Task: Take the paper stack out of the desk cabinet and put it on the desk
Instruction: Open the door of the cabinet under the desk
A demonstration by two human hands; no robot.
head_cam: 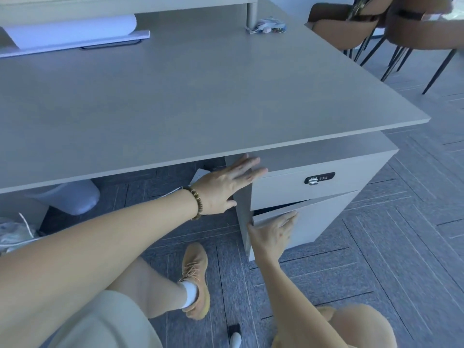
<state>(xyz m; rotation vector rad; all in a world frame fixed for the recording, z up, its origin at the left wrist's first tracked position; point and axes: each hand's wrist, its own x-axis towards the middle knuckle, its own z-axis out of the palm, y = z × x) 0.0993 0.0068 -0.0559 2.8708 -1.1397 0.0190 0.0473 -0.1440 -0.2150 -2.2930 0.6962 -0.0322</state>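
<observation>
The grey desk [175,96] fills the upper half of the view. Under its right end stands the desk cabinet [326,214], with a locked drawer [281,184] on top and a door [324,217] below. The door is slightly ajar, showing a dark gap along its top. My right hand [272,233] grips the door's upper left corner. My left hand [227,187], with a bead bracelet on the wrist, lies flat against the cabinet's left front edge, fingers spread. The paper stack is hidden; the cabinet's inside is too dark to see.
A white roll on a tray [75,33] sits at the desk's back left, and a small crumpled wrapper [268,26] at the back. Brown chairs [376,28] stand to the right. A white bin [72,197] and a power strip [199,175] lie under the desk. My feet rest on grey carpet.
</observation>
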